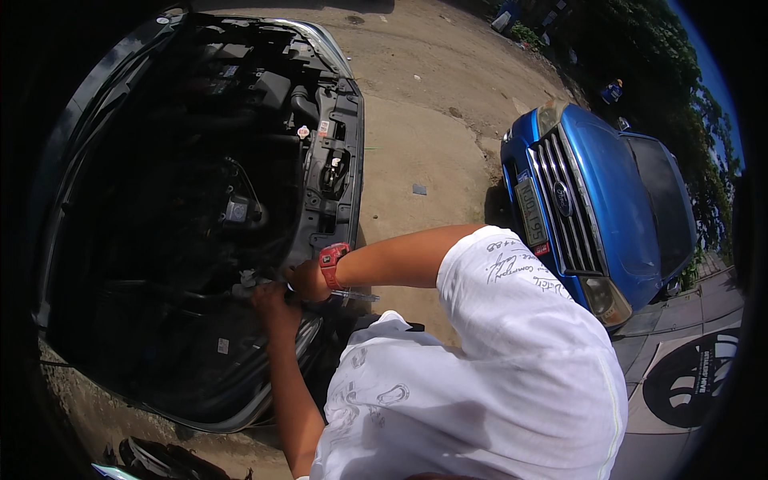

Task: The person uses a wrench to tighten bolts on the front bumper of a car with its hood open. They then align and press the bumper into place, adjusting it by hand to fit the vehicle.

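Observation:
Both my hands work close together at the front edge of an open engine bay (168,248). My right hand (308,282), with a red watch (333,264) on its wrist, is closed with its fingers bent inward. A slim clear, bluish rod (358,296) sticks out from beneath that wrist; whether the hand grips it is hidden. Right beside it, my left hand (276,310) has its fingers curled near a small grey part (247,280). What lies between the fingers is too dark and small to make out.
Along the bay's front edge run a black panel (340,160) and a radiator cap (303,132). A metallic engine part (237,210) sits deeper in. A blue vehicle (592,192) stands at the right, facing the bay. A small dark flat piece (419,190) lies on the concrete between.

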A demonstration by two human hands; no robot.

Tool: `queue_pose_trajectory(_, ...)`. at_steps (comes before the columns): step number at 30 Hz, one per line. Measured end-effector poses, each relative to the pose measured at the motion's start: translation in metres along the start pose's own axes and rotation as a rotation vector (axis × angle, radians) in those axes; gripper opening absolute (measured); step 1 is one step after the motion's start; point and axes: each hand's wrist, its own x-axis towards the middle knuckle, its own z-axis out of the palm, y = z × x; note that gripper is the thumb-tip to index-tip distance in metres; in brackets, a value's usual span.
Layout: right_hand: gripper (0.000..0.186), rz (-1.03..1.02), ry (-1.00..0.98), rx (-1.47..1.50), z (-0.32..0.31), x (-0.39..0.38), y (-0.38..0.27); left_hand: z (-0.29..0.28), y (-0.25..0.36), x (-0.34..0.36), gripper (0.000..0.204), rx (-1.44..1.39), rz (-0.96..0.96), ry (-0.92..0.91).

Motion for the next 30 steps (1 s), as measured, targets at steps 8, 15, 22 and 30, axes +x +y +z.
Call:
queue_pose_trajectory(8, 0.046, -0.351, 0.091, -0.226, -0.050, -0.028, 0.008, -0.001, 0.004, 0.001, 0.020, -0.036, -0.038, 0.001)
queue_pose_trajectory(15, 0.036, -0.366, 0.142, -0.420, -0.059, -0.051, -0.001, -0.005, 0.003, -0.005, 0.015, -0.009, -0.097, -0.002)
queue_pose_trajectory(22, 0.042, -0.348, -0.171, -0.087, -0.067, -0.045, 0.000, -0.004, 0.000, -0.010, 0.020, -0.041, -0.138, 0.036)
queue_pose_trajectory(30, 0.045, -0.501, -0.046, -0.316, -0.068, -0.045, 0.014, 0.004, 0.006, -0.018, 0.021, -0.028, -0.154, 0.009)
